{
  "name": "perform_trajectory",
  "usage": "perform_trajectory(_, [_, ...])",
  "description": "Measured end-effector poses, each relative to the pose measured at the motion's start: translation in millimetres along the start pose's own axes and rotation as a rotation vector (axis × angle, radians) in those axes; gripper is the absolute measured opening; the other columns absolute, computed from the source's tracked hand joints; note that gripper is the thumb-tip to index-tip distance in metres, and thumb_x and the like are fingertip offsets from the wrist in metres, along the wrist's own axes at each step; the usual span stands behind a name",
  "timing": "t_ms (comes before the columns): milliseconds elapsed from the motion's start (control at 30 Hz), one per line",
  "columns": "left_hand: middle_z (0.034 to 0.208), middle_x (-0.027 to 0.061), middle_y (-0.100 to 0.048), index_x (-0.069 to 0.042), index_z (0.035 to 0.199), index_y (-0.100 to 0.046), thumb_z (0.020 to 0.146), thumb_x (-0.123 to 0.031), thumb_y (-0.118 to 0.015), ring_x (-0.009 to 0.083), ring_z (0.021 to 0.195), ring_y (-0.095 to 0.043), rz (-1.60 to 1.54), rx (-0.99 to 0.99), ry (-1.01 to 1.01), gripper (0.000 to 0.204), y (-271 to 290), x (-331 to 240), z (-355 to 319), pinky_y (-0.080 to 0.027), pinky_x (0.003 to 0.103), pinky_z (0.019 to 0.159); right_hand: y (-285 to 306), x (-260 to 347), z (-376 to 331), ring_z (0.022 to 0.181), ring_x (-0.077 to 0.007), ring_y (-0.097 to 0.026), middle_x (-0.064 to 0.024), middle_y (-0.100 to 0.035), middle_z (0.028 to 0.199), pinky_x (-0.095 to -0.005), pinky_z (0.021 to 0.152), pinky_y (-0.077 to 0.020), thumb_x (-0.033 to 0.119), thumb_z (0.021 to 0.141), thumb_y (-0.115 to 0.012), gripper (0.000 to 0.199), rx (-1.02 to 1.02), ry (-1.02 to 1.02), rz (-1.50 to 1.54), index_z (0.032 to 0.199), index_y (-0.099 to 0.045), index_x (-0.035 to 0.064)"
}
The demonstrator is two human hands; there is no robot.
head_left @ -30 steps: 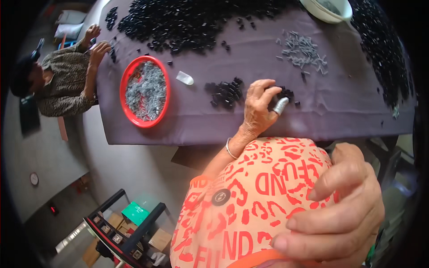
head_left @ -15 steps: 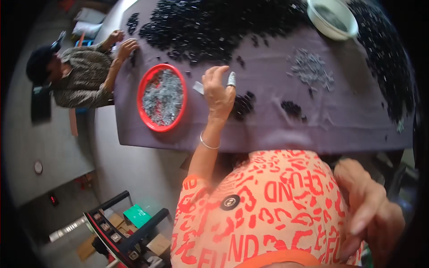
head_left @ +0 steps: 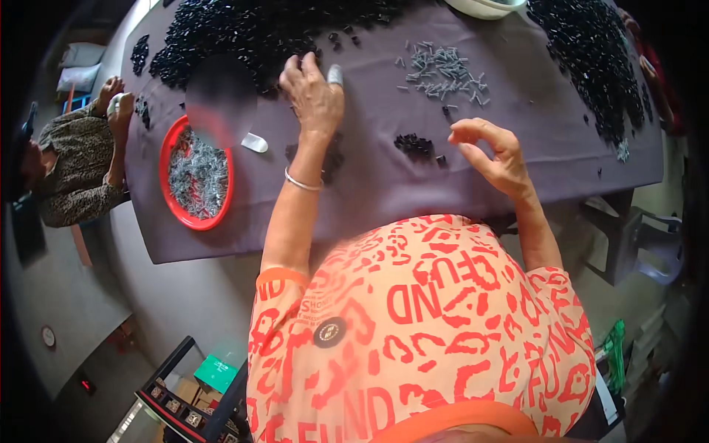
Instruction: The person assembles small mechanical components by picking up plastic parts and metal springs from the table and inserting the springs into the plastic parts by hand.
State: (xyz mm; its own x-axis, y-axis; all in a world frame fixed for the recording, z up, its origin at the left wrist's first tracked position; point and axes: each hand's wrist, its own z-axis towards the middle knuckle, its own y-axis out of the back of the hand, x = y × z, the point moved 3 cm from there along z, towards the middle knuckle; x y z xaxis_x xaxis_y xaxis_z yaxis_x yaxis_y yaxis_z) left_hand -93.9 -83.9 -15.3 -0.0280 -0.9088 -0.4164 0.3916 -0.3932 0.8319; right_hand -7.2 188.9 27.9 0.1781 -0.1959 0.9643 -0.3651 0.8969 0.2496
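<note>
On the purple-grey tablecloth (head_left: 369, 159), my left hand (head_left: 314, 96) reaches to the near edge of a large heap of small shiny black pieces (head_left: 244, 33). Its fingers are slightly bent and apart, and its thumb has a pale wrapping. Whether the fingertips touch the heap I cannot tell. A small dark cluster (head_left: 332, 159) lies partly behind my left wrist. My right hand (head_left: 491, 155) hovers over the cloth, thumb and forefinger apart with nothing seen between them. Just left of it is a small pile of black pieces (head_left: 415, 146). Beyond lie loose grey slender pieces (head_left: 447, 70).
A red basin (head_left: 165, 173) of grey pieces stands at the left, near a small white scoop-like object (head_left: 255, 142). A pale bowl (head_left: 487, 9) is at the far edge. More black pieces (head_left: 583, 66) lie right. A co-worker (head_left: 77, 166) sits at the left; a blurred dark patch covers part of the basin.
My right hand has come up from beside my body to over the table. My left hand has moved farther out to the black heap. The whole view has shifted.
</note>
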Motion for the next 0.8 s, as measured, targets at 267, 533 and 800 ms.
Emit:
perform_trajectory(267, [0.141, 0.0274, -0.030, 0.003, 0.133, -0.041, 0.087, -0.027, -0.059, 0.0448, 0.133, -0.025, -0.036, 0.138, -0.194, 0.057, -17, -61, -52, -0.023, 0.050, 0.110, -16, -22, -1, 0.084, -0.0276, -0.061, -0.0123, -0.063, 0.091, -0.0338, 0.074, -0.0496, -0.007, 0.076, -0.062, 0.021, -0.234, 0.306, -0.511, 0.095, -0.064, 0.0006])
perform_trajectory(533, [0.141, 0.0207, -0.035, -0.006, 0.129, -0.048, 0.078, -0.025, -0.069, 0.0392, 0.132, -0.030, -0.074, 0.062, -0.244, 0.058, 30, -79, -81, -0.020, 0.052, 0.108, -5, -33, 17, 0.088, -0.0275, -0.060, -0.0115, -0.060, 0.095, -0.0358, 0.077, -0.0489, -0.003, 0.078, -0.063, 0.019, -0.303, 0.277, -0.707, 0.096, -0.064, 0.0017])
perform_trajectory(800, [0.124, 0.0163, -0.053, -0.002, 0.116, -0.059, 0.079, -0.014, -0.069, 0.0353, 0.120, -0.044, 0.046, -0.087, 0.011, 0.040, 104, 35, -127, -0.032, 0.045, 0.103, -19, 4, 17, 0.088, -0.0287, -0.059, -0.0129, -0.060, 0.097, -0.0356, 0.077, -0.0486, -0.005, 0.078, -0.062, 0.021, -0.307, 0.332, -0.645, 0.098, -0.063, 0.0006])
